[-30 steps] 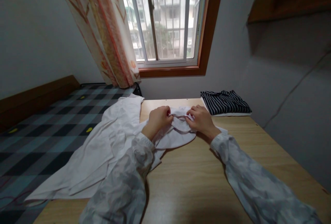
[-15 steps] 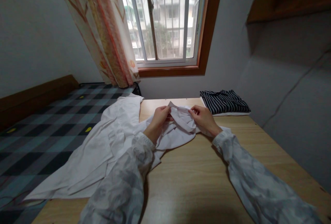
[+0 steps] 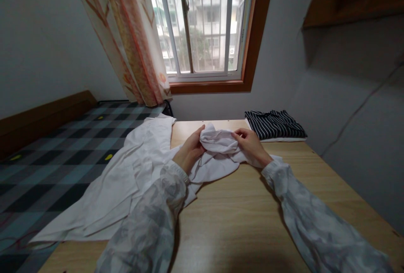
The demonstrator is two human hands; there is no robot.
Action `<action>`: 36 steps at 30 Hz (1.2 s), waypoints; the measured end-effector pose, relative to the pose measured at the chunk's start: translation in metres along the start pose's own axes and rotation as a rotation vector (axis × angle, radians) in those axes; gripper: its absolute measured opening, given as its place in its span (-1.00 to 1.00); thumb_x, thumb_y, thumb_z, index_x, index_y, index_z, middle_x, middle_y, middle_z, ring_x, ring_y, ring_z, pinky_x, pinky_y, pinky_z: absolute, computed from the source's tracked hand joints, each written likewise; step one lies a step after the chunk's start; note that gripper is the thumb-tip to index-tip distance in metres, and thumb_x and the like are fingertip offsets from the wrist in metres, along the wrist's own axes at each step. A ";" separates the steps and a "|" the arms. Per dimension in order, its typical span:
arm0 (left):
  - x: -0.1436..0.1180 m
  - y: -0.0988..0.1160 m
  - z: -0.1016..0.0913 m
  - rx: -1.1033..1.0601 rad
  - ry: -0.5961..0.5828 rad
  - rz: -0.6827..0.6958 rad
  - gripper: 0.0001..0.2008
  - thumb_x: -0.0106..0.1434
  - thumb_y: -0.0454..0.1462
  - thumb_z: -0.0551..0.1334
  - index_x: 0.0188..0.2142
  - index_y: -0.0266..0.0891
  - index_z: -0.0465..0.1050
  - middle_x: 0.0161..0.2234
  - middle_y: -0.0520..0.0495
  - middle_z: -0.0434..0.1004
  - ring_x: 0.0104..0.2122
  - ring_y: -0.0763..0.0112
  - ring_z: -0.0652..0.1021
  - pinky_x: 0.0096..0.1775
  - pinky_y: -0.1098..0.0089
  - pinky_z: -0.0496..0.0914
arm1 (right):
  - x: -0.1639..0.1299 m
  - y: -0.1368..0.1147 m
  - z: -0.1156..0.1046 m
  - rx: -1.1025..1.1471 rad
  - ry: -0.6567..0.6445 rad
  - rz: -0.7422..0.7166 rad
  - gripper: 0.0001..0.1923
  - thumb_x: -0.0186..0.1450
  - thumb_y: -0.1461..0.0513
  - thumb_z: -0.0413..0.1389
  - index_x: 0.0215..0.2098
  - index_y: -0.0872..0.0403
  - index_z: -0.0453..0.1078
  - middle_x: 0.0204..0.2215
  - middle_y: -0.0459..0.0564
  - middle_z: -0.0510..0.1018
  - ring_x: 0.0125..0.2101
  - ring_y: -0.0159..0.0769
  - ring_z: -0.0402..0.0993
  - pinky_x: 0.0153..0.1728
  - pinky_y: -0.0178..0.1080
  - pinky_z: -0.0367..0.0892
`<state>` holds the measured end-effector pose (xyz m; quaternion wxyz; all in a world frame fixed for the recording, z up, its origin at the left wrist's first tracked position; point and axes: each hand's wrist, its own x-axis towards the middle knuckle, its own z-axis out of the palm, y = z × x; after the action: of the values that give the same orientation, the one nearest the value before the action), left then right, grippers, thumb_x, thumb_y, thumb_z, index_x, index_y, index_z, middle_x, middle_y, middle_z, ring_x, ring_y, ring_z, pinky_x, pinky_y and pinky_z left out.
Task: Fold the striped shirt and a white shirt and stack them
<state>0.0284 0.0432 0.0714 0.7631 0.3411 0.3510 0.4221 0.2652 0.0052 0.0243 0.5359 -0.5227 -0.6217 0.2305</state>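
A white shirt (image 3: 139,172) lies spread across the left of the wooden table (image 3: 227,218), partly over the bed side. Its collar-like end is bunched up between my hands near the middle of the table. My left hand (image 3: 192,147) grips the left edge of this bunched cloth, with the thumb on top and the other fingers partly hidden. My right hand (image 3: 251,144) pinches the right edge between thumb and fingertips. Between them the fabric forms a rounded, folded loop. Both forearms wear loose grey-white patterned sleeves.
A folded black-and-white striped garment (image 3: 274,124) rests on something white at the table's far right corner. Left of the table is a bed with a checked cover (image 3: 78,138). Behind are a window (image 3: 205,25) and a floral curtain (image 3: 126,37); a brown shelf (image 3: 356,3) hangs upper right.
My left hand has shifted slightly left and its grip has changed. The pointed flap of cloth has turned into a rounder, opened fold. My right hand keeps its pinch.
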 end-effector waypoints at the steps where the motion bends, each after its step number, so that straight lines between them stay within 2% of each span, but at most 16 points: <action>1: 0.000 -0.001 0.000 -0.018 -0.003 0.018 -0.75 0.42 -0.08 0.37 -0.20 -0.22 0.54 -0.34 -0.13 0.69 -0.27 0.24 0.70 -0.16 0.27 0.64 | 0.000 0.001 0.000 0.006 -0.001 0.000 -0.69 0.34 -0.01 0.26 -0.35 0.06 0.63 -0.42 0.00 0.65 -0.42 -0.23 0.43 -0.37 -0.22 0.29; 3: 0.001 -0.004 -0.001 -0.016 0.006 0.079 -0.79 0.42 -0.12 0.37 -0.15 -0.24 0.55 -0.29 -0.14 0.70 -0.26 0.27 0.69 -0.17 0.30 0.63 | 0.001 0.004 0.000 0.034 0.010 0.007 -0.68 0.35 -0.01 0.26 -0.32 0.06 0.64 -0.39 0.01 0.66 -0.40 -0.23 0.45 -0.37 -0.22 0.31; 6: 0.002 -0.004 -0.007 0.178 0.094 0.231 -0.78 0.34 -0.25 0.41 -0.06 -0.26 0.53 -0.17 -0.18 0.68 -0.26 0.32 0.65 -0.18 0.34 0.58 | 0.004 0.009 -0.003 0.083 0.038 0.040 -0.68 0.32 -0.02 0.27 -0.28 0.06 0.64 -0.35 0.03 0.68 -0.37 -0.21 0.48 -0.35 -0.22 0.34; 9: -0.002 0.000 -0.012 0.517 0.215 0.532 -0.65 0.28 -0.35 0.34 0.06 -0.23 0.48 0.07 -0.25 0.63 -0.06 0.25 0.64 0.01 0.22 0.55 | 0.007 0.013 -0.006 0.100 0.049 0.066 -0.65 0.27 -0.05 0.30 -0.29 0.07 0.63 -0.34 0.05 0.68 -0.35 -0.20 0.50 -0.32 -0.21 0.36; 10: -0.005 0.002 -0.013 0.656 0.209 0.656 -0.62 0.27 -0.36 0.31 0.09 -0.21 0.48 0.14 -0.25 0.59 0.03 0.20 0.62 0.10 0.16 0.52 | 0.008 0.014 -0.007 0.102 0.052 0.073 -0.64 0.26 -0.06 0.30 -0.29 0.07 0.63 -0.34 0.05 0.68 -0.35 -0.19 0.51 -0.32 -0.21 0.37; 12: -0.016 0.009 -0.012 0.960 0.048 0.857 -0.58 0.24 -0.35 0.30 0.11 -0.17 0.51 0.20 -0.22 0.57 0.17 0.12 0.55 0.25 0.06 0.42 | 0.010 0.016 -0.007 0.114 0.047 0.085 -0.62 0.24 -0.08 0.31 -0.29 0.07 0.62 -0.34 0.05 0.68 -0.35 -0.19 0.51 -0.33 -0.21 0.37; 14: -0.027 0.016 -0.010 1.229 -0.230 0.949 -0.59 0.22 -0.29 0.37 0.08 -0.13 0.58 0.16 -0.17 0.61 0.19 0.07 0.54 0.29 0.03 0.36 | 0.010 0.017 -0.006 0.129 0.034 0.094 -0.61 0.23 -0.09 0.32 -0.29 0.07 0.62 -0.35 0.05 0.68 -0.36 -0.19 0.51 -0.36 -0.21 0.37; 15: -0.031 0.018 -0.008 1.327 -0.342 0.960 -0.62 0.22 -0.25 0.41 0.05 -0.11 0.62 0.12 -0.15 0.64 0.16 0.06 0.55 0.28 0.03 0.36 | 0.010 0.018 -0.006 0.137 0.029 0.097 -0.61 0.22 -0.09 0.32 -0.29 0.07 0.62 -0.35 0.05 0.68 -0.38 -0.19 0.50 -0.38 -0.22 0.36; 17: -0.036 0.021 -0.006 1.449 -0.454 0.952 -0.75 0.22 -0.19 0.48 -0.09 -0.09 0.69 -0.01 -0.12 0.69 0.04 0.09 0.60 0.22 0.07 0.37 | 0.010 0.018 -0.005 0.143 0.022 0.100 -0.61 0.22 -0.09 0.32 -0.29 0.06 0.62 -0.38 0.04 0.67 -0.41 -0.20 0.48 -0.43 -0.23 0.34; 19: -0.035 0.022 -0.006 1.503 -0.485 0.921 -0.86 0.26 -0.14 0.51 -0.23 -0.09 0.71 -0.15 -0.08 0.71 -0.09 0.15 0.62 0.15 0.12 0.37 | 0.009 0.018 -0.005 0.142 0.023 0.106 -0.61 0.22 -0.10 0.32 -0.29 0.06 0.61 -0.39 0.03 0.66 -0.43 -0.21 0.47 -0.46 -0.24 0.31; 21: -0.032 0.022 -0.007 1.550 -0.510 0.883 -0.83 0.26 -0.09 0.53 -0.26 -0.09 0.72 -0.23 -0.05 0.71 -0.16 0.19 0.61 0.10 0.16 0.37 | 0.009 0.017 -0.006 0.144 0.022 0.116 -0.60 0.21 -0.10 0.32 -0.30 0.06 0.61 -0.41 0.03 0.65 -0.45 -0.22 0.45 -0.48 -0.25 0.28; 23: -0.029 0.022 -0.009 1.634 -0.517 0.868 -0.75 0.21 -0.04 0.57 -0.22 -0.08 0.73 -0.22 -0.05 0.70 -0.15 0.17 0.61 0.09 0.16 0.36 | 0.009 0.016 -0.006 0.146 0.019 0.124 -0.59 0.20 -0.11 0.32 -0.30 0.07 0.60 -0.41 0.03 0.64 -0.46 -0.24 0.44 -0.50 -0.25 0.27; 25: -0.030 0.022 -0.008 1.739 -0.509 0.868 -0.70 0.17 -0.03 0.59 -0.19 -0.08 0.72 -0.18 -0.07 0.71 -0.11 0.12 0.59 0.12 0.13 0.33 | 0.009 0.014 -0.006 0.146 0.014 0.128 -0.58 0.20 -0.11 0.32 -0.30 0.07 0.60 -0.42 0.02 0.64 -0.46 -0.24 0.43 -0.50 -0.26 0.26; 31: -0.038 0.019 0.006 1.902 -0.469 0.891 -0.94 0.30 -0.27 0.41 -0.32 -0.15 0.59 -0.29 -0.07 0.65 -0.15 0.14 0.56 0.09 0.14 0.31 | 0.008 0.014 -0.006 0.205 0.027 0.157 -0.57 0.17 -0.12 0.33 -0.31 0.07 0.57 -0.48 -0.04 0.59 -0.52 -0.28 0.41 -0.53 -0.27 0.23; 33: -0.039 0.017 0.008 1.918 -0.393 0.932 -0.97 0.30 -0.30 0.36 -0.30 -0.16 0.54 -0.32 -0.07 0.61 -0.20 0.17 0.55 0.04 0.17 0.33 | 0.008 0.014 -0.006 0.217 0.044 0.167 -0.57 0.16 -0.11 0.34 -0.30 0.07 0.54 -0.50 -0.04 0.59 -0.55 -0.29 0.41 -0.54 -0.27 0.23; 36: -0.036 0.012 0.004 1.911 -0.215 1.043 -0.98 0.34 -0.32 0.28 -0.23 -0.17 0.49 -0.32 -0.08 0.59 -0.26 0.20 0.55 -0.03 0.20 0.36 | 0.007 0.012 -0.004 0.223 0.063 0.209 -0.59 0.15 -0.07 0.31 -0.25 0.08 0.53 -0.58 -0.06 0.57 -0.61 -0.30 0.39 -0.58 -0.29 0.19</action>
<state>0.0125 0.0153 0.0925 -0.0627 0.9343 0.2776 0.2148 0.2749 0.0143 0.0181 0.5830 -0.5287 -0.5172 0.3361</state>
